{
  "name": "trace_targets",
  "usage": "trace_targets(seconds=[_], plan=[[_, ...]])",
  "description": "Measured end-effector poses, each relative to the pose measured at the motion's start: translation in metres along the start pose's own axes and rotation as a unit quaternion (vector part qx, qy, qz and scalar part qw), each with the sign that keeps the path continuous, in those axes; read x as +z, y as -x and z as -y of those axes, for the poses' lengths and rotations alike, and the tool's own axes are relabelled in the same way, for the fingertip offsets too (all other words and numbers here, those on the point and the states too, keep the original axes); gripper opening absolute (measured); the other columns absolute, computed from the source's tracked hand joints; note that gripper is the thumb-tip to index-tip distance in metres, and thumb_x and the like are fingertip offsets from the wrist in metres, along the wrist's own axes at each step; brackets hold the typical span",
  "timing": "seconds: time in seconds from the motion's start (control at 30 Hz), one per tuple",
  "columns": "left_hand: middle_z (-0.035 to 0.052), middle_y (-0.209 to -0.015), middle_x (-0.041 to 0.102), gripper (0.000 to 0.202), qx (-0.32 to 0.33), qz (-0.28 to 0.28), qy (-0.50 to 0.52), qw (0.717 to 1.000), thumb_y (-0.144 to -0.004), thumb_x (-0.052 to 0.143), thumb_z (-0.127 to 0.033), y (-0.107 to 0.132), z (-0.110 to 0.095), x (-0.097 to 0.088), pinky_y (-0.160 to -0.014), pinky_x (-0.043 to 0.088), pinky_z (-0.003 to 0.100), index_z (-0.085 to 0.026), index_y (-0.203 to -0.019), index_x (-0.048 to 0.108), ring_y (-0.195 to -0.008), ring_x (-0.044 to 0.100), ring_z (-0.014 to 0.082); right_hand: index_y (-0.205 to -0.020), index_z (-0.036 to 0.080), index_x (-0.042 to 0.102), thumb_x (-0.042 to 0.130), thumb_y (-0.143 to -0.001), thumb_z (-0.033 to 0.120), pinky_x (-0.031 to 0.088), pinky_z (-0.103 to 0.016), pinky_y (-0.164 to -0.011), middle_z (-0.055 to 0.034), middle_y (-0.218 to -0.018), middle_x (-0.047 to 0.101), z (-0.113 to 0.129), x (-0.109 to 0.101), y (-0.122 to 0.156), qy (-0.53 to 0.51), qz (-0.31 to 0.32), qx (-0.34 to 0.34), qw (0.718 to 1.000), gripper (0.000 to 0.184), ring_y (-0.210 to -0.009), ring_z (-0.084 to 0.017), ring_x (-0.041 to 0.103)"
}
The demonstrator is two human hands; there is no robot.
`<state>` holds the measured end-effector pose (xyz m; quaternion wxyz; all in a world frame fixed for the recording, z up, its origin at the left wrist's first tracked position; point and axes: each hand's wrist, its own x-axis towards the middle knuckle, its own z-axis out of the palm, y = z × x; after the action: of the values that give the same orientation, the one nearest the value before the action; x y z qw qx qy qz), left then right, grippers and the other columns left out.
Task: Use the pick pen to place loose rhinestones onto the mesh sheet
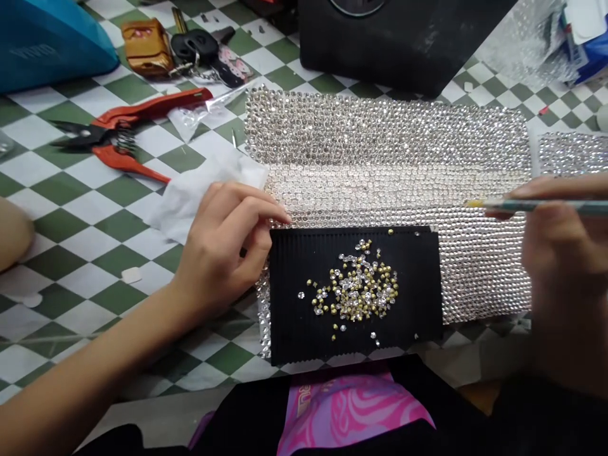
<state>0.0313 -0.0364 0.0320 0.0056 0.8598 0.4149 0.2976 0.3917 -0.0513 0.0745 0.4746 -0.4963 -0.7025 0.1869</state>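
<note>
A wide sheet of silvery rhinestones [380, 130] lies on the table, with a paler strip of rows [394, 187] across its middle. On its lower part rests a black ridged tray [294, 329] bearing a heap of loose pointed rhinestones [363, 288], some clear, some gold-backed. My left hand [228, 237] is at the tray's upper left corner, fingers curled. One fingertip touches the sheet's edge; whether the fingers pinch anything is hidden. At the right, my right hand [560, 234] grips a slim green pencil [517, 205], its yellow tip over the pale strip.
Red-handled pliers [121, 136] lie at the left beside crumpled white tissue [209, 190] and a clear plastic bag [192, 117]. Keys [199, 47] with a brown case [146, 47], a blue box [47, 41] and a black object [380, 50] stand behind. Another rhinestone piece [574, 153] is far right.
</note>
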Motion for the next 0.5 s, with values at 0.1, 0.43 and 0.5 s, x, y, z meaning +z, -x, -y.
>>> trace_targets(seconds=[0.1, 0.43, 0.5], plan=[[-0.0037, -0.089, 0.068, 0.023, 0.008, 0.004, 0.002, 1.000, -0.086, 0.058, 0.000, -0.002, 0.002, 0.002, -0.078, 0.050, 0.028, -0.022, -0.093, 0.062, -0.085, 0.060, 0.0063, -0.094, 0.026, 0.072, 0.073, -0.089, 0.015, 0.061, -0.030, -0.059, 0.0073, -0.080, 0.071, -0.027, -0.013, -0.018, -0.028, -0.056, -0.057, 0.996, 0.013, -0.061, -0.010, 0.065], [-0.0045, -0.094, 0.067, 0.025, -0.020, 0.013, 0.012, 1.000, -0.088, 0.053, 0.000, 0.004, 0.003, 0.006, -0.084, 0.048, 0.029, -0.023, -0.095, 0.062, -0.091, 0.059, 0.0054, -0.080, 0.023, 0.059, 0.076, -0.081, 0.018, 0.063, -0.027, -0.057, 0.0029, -0.077, 0.064, -0.091, -0.028, -0.026, -0.013, -0.103, 0.008, 0.995, 0.017, -0.060, -0.010, 0.063], [-0.0054, -0.093, 0.066, 0.025, -0.016, 0.014, 0.018, 1.000, -0.088, 0.054, -0.001, 0.004, 0.004, 0.006, -0.083, 0.047, 0.029, -0.024, -0.095, 0.062, -0.090, 0.059, 0.0050, -0.080, 0.022, 0.057, 0.074, -0.082, 0.018, 0.062, -0.026, -0.056, 0.0028, -0.075, 0.062, -0.100, -0.029, -0.026, 0.002, -0.110, 0.007, 0.994, 0.018, -0.058, -0.010, 0.061]])
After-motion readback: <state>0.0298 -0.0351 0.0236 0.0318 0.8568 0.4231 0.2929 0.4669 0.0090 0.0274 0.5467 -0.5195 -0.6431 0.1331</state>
